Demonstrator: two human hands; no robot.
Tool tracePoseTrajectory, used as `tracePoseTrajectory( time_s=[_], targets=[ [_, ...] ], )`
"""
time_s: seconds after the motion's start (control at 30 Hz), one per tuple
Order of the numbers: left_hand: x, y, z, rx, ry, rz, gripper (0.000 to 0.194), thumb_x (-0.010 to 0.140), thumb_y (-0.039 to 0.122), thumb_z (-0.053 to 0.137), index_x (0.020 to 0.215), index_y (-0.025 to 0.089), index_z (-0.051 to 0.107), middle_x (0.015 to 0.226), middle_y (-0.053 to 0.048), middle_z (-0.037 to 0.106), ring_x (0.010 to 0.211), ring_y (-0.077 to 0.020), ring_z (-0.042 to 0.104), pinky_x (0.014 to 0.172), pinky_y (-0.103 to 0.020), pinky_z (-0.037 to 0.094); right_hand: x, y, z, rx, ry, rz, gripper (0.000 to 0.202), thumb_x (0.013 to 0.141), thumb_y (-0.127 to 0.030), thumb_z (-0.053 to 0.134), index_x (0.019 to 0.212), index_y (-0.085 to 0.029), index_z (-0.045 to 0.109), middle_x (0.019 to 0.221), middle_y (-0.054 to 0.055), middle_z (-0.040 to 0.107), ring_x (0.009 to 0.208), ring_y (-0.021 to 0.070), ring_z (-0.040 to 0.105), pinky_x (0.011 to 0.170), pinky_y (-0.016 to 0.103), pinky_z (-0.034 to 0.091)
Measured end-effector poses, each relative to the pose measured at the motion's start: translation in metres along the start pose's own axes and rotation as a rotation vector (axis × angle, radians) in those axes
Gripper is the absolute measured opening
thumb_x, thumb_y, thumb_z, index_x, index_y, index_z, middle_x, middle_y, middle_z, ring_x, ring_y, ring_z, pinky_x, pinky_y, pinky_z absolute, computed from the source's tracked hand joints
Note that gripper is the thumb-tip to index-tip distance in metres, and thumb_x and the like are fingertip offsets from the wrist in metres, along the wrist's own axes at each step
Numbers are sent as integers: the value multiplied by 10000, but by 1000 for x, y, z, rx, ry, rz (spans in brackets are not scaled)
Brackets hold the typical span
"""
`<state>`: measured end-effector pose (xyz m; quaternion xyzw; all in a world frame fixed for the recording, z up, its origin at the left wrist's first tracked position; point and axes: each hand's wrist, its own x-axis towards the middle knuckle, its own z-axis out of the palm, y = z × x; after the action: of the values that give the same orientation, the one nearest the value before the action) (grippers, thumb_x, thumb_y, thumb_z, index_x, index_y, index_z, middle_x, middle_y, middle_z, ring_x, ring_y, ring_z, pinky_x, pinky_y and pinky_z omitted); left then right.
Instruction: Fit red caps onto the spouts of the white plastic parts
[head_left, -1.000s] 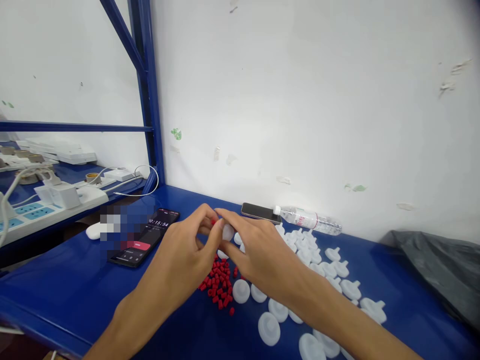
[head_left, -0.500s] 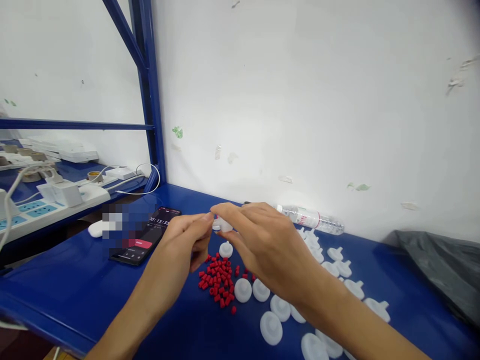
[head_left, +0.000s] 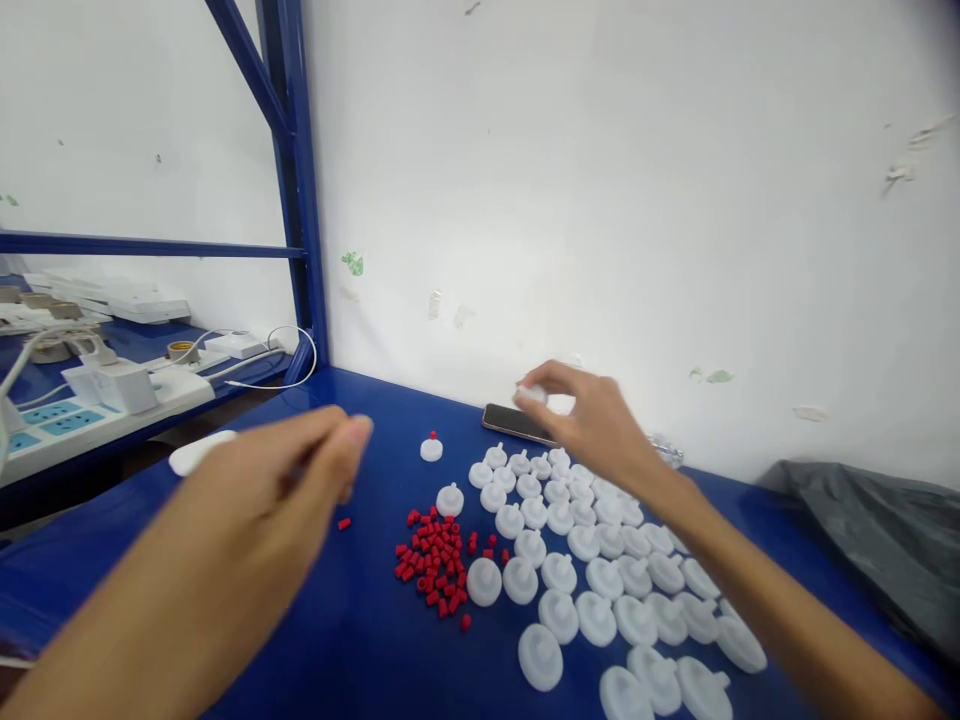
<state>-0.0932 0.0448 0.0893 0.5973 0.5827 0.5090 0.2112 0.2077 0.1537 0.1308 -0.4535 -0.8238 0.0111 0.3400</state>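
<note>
Up near the wall, my right hand [head_left: 585, 415] pinches a small white plastic piece [head_left: 532, 393] between thumb and fingers. My left hand [head_left: 262, 510] hovers over the left side of the table, thumb against curled fingers; anything inside it is hidden. A single red cap [head_left: 344, 524] is just right of it. Many white disc-shaped pieces with short stems [head_left: 559, 573] spread beneath my right arm. Beside them lies a heap of small red caps [head_left: 436, 560]. One white disc [head_left: 431, 450] stands apart with a red cap on its stem; another bare-stemmed disc [head_left: 450, 500] is close to the heap.
A dark phone [head_left: 517, 423] lies by the wall. The clear bottle [head_left: 666, 450] is mostly behind my right arm. Dark plastic bag [head_left: 862, 540] at right. To the left are a white object [head_left: 199, 452], a power strip [head_left: 172, 392] with cables, and a blue frame post [head_left: 300, 180].
My hands have parted: the right rose toward the wall with a white piece, the left drew back toward me. The timer phone at left is now hidden behind my left hand.
</note>
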Motion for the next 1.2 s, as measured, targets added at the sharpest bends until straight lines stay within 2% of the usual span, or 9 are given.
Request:
tracePoseTrajectory(
  time_s=[0.1,0.17,0.27,0.4,0.53,0.77,0.97,1.07,1.2],
  targets=[
    [2,15,21,625,-112,28,357,993,449,506,729,240,625,693,-18,662,679,-227,589,609,-321,308,3,-18,30,7,-148,-70,182,1001,-391,688,1018,-228,767,1059,64,794,974,236,743,835,371,566],
    [5,14,28,807,-249,22,354,1030,383,453,791,236,669,759,-44,716,751,-258,657,647,-341,331,9,-22,49,-15,-227,-103,142,979,-362,732,984,-227,775,1064,68,775,992,233,722,858,368,548],
    [10,2,30,910,-377,-19,359,1056,327,434,844,220,703,821,-72,759,793,-275,709,654,-349,339,20,-15,72,-66,-329,-104,138,987,-329,729,1007,-197,762,1056,69,749,976,216,706,882,383,560],
    [14,-14,27,962,-417,-93,320,1052,296,479,887,185,730,881,-130,771,808,-320,730,647,-358,348,27,1,87,-130,-473,-79,239,1029,-372,682,1154,-169,699,1144,61,726,986,203,713,884,417,610],
    [20,-20,32,968,-452,-171,177,1000,234,593,935,163,741,981,-170,765,920,-362,732,696,-369,388,25,5,88,-168,-546,-72,272,1033,-380,677,1218,-181,685,1211,75,713,1010,208,714,884,416,619],
    [18,-19,53,794,-489,-185,103,979,179,630,952,190,729,919,-71,750,789,-219,703,663,-306,421,23,-16,78,-214,-459,-121,254,1042,-370,663,1203,-175,692,1195,72,722,1046,219,715,928,445,607],
    [15,-19,66,680,-516,-161,123,934,127,668,981,205,751,976,-60,770,883,-215,731,684,-284,458,27,-27,82,-260,-398,-137,311,1043,-376,661,1285,-181,661,1234,82,709,1056,228,713,937,461,606],
    [16,-21,65,635,-542,-155,160,941,115,651,1011,214,756,974,-42,781,869,-188,740,683,-262,477,29,-29,86,-251,-397,-152,351,1046,-383,656,1334,-184,638,1267,90,698,1075,236,711,940,468,607],
    [17,-23,61,664,-542,-112,219,975,125,581,1020,227,769,1027,-64,781,920,-220,725,745,-301,477,33,-28,93,-227,-440,-197,363,1040,-383,665,1344,-188,637,1312,96,683,1128,252,699,969,488,597]
  ],
)
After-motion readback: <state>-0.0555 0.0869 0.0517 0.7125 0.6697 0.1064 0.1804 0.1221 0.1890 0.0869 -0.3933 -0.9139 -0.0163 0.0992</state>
